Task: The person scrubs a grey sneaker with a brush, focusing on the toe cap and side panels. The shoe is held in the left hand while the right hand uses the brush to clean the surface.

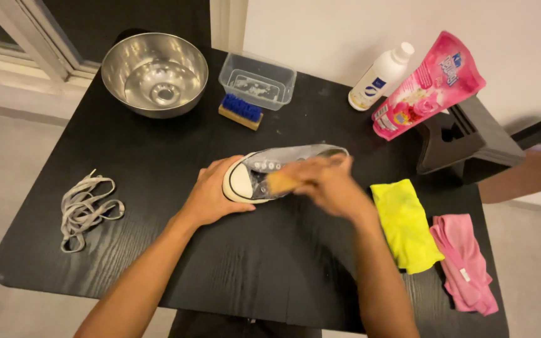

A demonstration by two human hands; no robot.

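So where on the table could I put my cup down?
Bare table lies along the near edge between the arms, and on the left between the laces and the left hand. The right side is crowded: yellow cloth, pink cloth, pouch, bottle. The right hand is busy at the shoe.

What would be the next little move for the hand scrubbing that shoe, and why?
Probably another short stroke along the grey shoe. The right hand, blurred with motion, presses a tan brush to the shoe's side near the eyelets, while the left hand steadies the white toe. The grip looks set, so continuing seems likeliest.
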